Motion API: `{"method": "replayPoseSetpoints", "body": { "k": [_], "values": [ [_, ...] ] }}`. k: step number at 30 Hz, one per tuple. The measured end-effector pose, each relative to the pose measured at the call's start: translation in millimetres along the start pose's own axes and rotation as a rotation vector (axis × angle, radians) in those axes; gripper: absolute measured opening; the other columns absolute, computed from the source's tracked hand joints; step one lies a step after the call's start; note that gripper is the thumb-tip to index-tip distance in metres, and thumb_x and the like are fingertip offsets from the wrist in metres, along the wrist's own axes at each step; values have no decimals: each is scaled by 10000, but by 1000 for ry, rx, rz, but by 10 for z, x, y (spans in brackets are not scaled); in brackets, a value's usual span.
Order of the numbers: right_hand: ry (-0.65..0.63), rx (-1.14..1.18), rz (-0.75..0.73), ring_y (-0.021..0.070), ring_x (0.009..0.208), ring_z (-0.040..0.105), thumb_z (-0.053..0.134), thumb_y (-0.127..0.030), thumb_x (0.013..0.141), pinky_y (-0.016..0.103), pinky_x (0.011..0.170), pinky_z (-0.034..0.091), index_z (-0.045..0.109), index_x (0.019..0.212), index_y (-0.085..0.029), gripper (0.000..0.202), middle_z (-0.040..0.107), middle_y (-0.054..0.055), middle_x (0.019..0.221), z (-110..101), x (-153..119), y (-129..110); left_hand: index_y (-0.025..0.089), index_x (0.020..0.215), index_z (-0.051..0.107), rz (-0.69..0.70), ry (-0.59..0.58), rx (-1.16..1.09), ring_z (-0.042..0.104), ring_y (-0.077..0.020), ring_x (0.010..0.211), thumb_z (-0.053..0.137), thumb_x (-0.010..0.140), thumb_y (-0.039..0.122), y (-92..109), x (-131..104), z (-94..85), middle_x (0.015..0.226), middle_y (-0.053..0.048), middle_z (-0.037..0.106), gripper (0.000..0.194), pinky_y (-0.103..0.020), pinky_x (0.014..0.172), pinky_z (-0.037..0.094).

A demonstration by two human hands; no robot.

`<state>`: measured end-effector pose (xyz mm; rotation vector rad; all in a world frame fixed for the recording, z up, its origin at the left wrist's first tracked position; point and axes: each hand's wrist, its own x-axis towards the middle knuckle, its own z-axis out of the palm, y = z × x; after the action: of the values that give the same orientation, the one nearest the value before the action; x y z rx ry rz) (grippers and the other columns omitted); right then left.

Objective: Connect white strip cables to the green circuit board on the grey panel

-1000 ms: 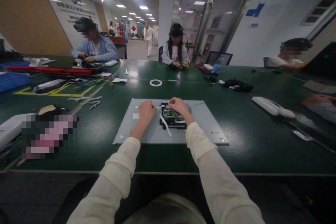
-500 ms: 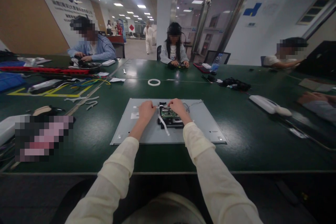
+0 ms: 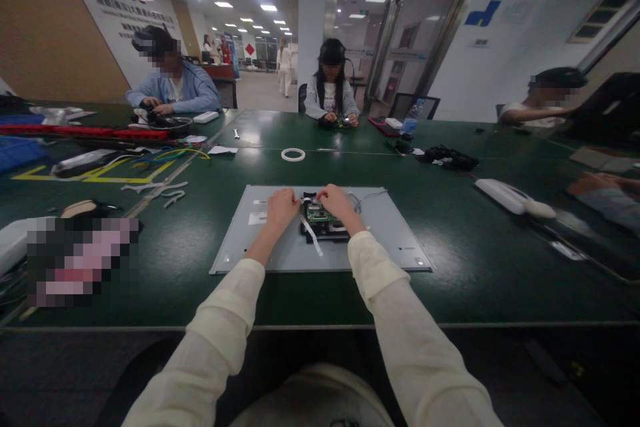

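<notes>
A flat grey metal panel [image 3: 385, 250] lies on the green table in front of me. On its middle sits a black frame carrying a green circuit board [image 3: 320, 215], and a white ribbon cable [image 3: 313, 237] hangs from its left side toward me. My left hand [image 3: 283, 207] is closed at the board's upper left corner; what its fingers pinch is too small to make out. My right hand [image 3: 336, 203] is curled over the board's upper right, fingertips closed near its far edge, their contents hidden. Grey cables [image 3: 367, 197] lie on the panel beyond my right hand.
A white tape ring [image 3: 293, 155] lies beyond the panel. Bent white strips [image 3: 173, 197] and coloured wires [image 3: 185, 155] are to the left. A white elongated device [image 3: 500, 197] rests at right. Several people sit around the table, one person's hands [image 3: 600, 187] at the right edge.
Both hands stay at the board. My left hand has shifted slightly right, and my right hand has edged slightly left and away from me, bringing the fingertips closer together.
</notes>
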<state>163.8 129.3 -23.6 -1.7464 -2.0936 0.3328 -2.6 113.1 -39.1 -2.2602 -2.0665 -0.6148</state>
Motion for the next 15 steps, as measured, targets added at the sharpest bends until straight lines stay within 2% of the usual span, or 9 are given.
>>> {"method": "replayPoseSetpoints", "body": {
  "k": [6, 10, 11, 13, 15],
  "values": [
    [23, 35, 46, 159, 909, 591, 456, -84, 771, 223, 831, 390, 712, 789, -160, 268, 674, 81, 901, -41, -16, 23, 191, 829, 579, -32, -33, 23, 578, -212, 904, 462, 829, 265, -44, 10, 27, 920, -68, 648, 138, -286, 713, 410],
    [43, 136, 12, 137, 927, 580, 465, -93, 779, 223, 855, 391, 695, 865, -165, 256, 667, 54, 959, -279, -139, -140, 190, 846, 586, -37, -44, 30, 578, -212, 918, 450, 838, 261, -55, 6, 24, 928, -71, 649, 154, -283, 726, 409],
    [39, 227, -20, 125, 917, 580, 466, -114, 792, 221, 850, 399, 684, 889, -173, 246, 666, 37, 958, -378, -238, -233, 188, 851, 588, -36, -44, 29, 577, -212, 919, 446, 842, 261, -54, 5, 24, 928, -72, 649, 159, -283, 728, 407],
    [0, 627, -149, 121, 902, 582, 467, -183, 822, 237, 825, 424, 660, 904, -172, 210, 658, 30, 940, -596, -548, -481, 178, 866, 588, -30, -45, 21, 573, -212, 919, 442, 847, 259, -50, 0, 23, 936, -77, 647, 169, -282, 730, 403],
    [-187, 1054, -319, 130, 914, 579, 479, -288, 847, 260, 801, 448, 641, 917, -186, 204, 641, 35, 964, -792, -982, -773, 162, 881, 588, -26, -51, 15, 565, -210, 920, 446, 847, 253, -47, -4, 23, 947, -85, 646, 172, -281, 733, 396]
  ]
}}
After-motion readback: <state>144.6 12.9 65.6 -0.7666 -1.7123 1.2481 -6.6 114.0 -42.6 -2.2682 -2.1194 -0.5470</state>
